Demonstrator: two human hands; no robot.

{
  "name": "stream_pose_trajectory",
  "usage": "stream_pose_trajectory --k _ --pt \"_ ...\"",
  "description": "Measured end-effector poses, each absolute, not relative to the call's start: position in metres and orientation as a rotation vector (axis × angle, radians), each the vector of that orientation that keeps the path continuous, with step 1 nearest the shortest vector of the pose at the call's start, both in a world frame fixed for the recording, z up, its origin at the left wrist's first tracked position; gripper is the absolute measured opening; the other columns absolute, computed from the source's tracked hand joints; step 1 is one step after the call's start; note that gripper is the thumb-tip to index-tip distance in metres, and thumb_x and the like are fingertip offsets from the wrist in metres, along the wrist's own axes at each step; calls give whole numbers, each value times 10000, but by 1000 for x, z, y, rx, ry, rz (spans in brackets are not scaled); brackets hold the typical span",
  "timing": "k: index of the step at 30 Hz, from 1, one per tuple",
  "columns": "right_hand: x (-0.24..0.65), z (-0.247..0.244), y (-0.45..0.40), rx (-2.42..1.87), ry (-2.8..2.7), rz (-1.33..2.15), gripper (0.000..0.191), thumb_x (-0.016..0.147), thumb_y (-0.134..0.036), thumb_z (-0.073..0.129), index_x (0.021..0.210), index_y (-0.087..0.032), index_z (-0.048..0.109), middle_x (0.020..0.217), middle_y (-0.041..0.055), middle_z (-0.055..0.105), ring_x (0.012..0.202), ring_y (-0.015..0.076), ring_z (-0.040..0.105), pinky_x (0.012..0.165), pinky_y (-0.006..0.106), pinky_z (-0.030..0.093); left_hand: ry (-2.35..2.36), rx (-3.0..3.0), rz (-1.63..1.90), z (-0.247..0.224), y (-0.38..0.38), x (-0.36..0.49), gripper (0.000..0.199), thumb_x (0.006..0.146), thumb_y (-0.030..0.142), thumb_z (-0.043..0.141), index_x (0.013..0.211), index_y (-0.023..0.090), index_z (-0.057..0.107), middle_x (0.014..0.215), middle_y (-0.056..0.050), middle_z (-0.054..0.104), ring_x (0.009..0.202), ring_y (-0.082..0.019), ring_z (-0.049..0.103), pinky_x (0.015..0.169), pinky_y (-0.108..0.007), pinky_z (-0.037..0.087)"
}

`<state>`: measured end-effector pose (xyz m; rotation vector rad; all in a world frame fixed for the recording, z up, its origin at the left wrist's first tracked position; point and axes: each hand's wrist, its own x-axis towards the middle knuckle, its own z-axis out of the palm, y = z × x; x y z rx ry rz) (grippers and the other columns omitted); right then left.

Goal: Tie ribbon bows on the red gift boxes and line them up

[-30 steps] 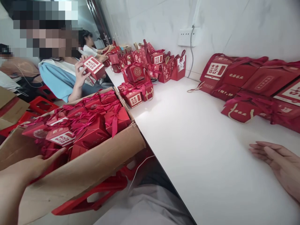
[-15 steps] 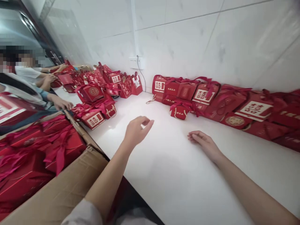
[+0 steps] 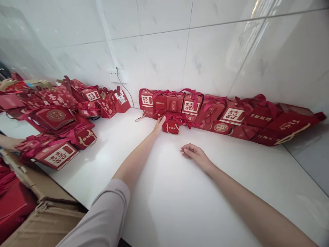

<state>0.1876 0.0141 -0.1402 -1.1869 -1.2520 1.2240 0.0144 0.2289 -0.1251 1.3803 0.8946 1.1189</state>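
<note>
A small red box with pink ribbon and a gold cord stands on the white table, in front of a long row of red gift boxes along the wall. My left hand reaches to the left side of this small box and touches it, fingers stretched and partly hidden against it. Nearer to me, my right hand hovers over the table with fingers loosely curled and nothing visible in them.
More red boxes with ribbons are piled on the table at the left. A cardboard carton holding red boxes stands at the lower left. A wall socket has a grey cable. Part of another person's arm shows at the left edge.
The view has turned to the right. My left hand has moved forward from over the table to the small red box. My right hand keeps its loosely curled pose.
</note>
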Motion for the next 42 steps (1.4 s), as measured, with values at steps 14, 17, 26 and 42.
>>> stream_pose_trajectory --k 14,17,26,42 --pt "194 -140 21 -1135 -1071 963 446 854 -686 494 846 -246 565 780 23 609 655 178 559 628 322 450 605 1546 759 -116 152 -11 680 760 583 673 1292 179 544 1406 -118 544 1359 -334 428 1148 -448 311" --pt "195 -141 19 -1125 -1070 934 482 863 -715 447 793 -251 561 721 15 585 657 191 546 640 331 450 611 1641 579 -102 118 -26 757 765 612 665 1361 191 468 1474 -138 463 1364 -345 417 1112 -457 368" --pt "183 -133 -1 -1121 -1321 1069 520 884 -688 459 674 -219 540 636 -1 554 627 169 511 648 313 437 705 1937 359 -46 70 -76 561 921 637 366 1316 266 511 1271 -102 589 1192 -264 549 1041 -431 414" --pt "180 -134 -5 -835 -1260 1366 640 879 -746 379 1286 -271 514 1285 57 589 1180 254 560 1036 402 417 635 2344 444 -37 34 -59 205 816 243 619 995 230 519 1364 -80 483 1343 -258 399 1118 -429 348"
